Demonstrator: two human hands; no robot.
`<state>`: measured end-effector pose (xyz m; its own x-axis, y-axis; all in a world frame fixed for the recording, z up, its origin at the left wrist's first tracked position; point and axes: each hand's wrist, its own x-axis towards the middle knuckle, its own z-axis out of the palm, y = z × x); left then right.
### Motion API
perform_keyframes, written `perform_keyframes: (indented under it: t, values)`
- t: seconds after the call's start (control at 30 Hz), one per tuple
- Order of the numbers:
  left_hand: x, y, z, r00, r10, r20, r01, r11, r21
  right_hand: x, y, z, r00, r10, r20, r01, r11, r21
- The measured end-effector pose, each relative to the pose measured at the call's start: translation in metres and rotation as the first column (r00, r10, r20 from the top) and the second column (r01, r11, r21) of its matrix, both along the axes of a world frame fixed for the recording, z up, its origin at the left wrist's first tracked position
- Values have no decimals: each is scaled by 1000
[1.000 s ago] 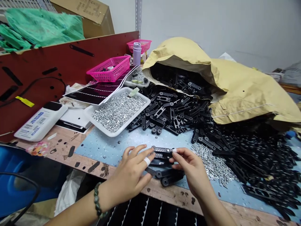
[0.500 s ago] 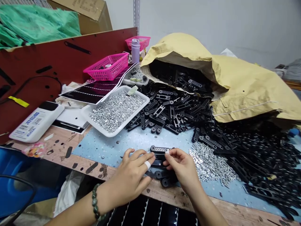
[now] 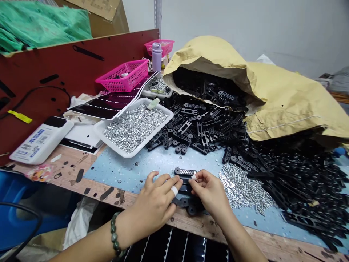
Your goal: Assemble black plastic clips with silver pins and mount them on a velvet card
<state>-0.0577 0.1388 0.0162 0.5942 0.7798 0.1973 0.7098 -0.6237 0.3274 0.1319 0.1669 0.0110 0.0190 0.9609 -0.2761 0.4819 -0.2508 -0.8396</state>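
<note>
My left hand (image 3: 159,194), fingers stretched out and white tape round one finger, lies over the left end of a black plastic strip (image 3: 185,187). Thumb and index finger of my right hand (image 3: 209,189) pinch together at the right end of that strip; what is between them is too small to make out. Just beyond the fingertips lies a black plastic arm with a lattice pattern (image 3: 187,171). Nearer the table edge, black parts with round ends (image 3: 191,209) are partly hidden under my hands.
Small metal pins and nuts (image 3: 245,189) lie loose on the right, beside heaps of black parts (image 3: 196,125). A white tray of small metal pieces (image 3: 132,154), a pink basket (image 3: 122,78), a white power bank-like box (image 3: 40,142) and yellow paper sacks (image 3: 289,102) stand around.
My left hand has shifted slightly right along the black strip, toward my right fingertips. My right hand stays pinched at nearly the same spot. The view has shifted a little.
</note>
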Motion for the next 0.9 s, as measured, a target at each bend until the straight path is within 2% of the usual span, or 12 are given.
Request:
perform_keyframes:
  t: [0.07,0.2,0.27,0.33,0.4,0.47,0.5,0.57,0.6,0.67,0.77,0.9]
  values:
    - [1,1,2,1000,3,14,-2,1000,-17,2,3,1,990,52,131,-59,997,52]
    - [1,5,14,994,47,94,-34,990,-135,10,5,9,888,64,456,-198,947,251]
    - [2,8,22,986,78,149,-46,977,-207,11,2,17,896,106,430,-289,876,386]
    - [4,12,27,975,85,207,-22,958,-287,7,-3,27,901,288,324,-419,772,479]
    - [6,16,28,959,81,273,30,925,-378,2,-9,34,848,473,239,-520,658,545]
    - [5,19,25,917,165,364,21,890,-456,-2,-11,37,833,524,180,-518,622,587]
    - [3,21,22,875,251,414,-22,875,-484,-1,-10,37,858,496,135,-472,657,588]
    - [-1,22,16,778,406,479,-137,854,-502,3,-3,33,929,370,-4,-320,809,493]
    - [-3,22,14,762,430,484,-176,857,-484,6,2,30,953,294,-73,-243,885,397]
    - [-5,19,10,837,354,418,-193,905,-380,11,15,22,969,186,-164,-156,971,182]
    - [-2,13,7,964,173,201,-140,976,-167,12,32,9,970,145,-198,-143,989,23]
    - [4,10,4,985,139,104,-133,989,-55,3,38,2,980,132,-148,-129,991,29]
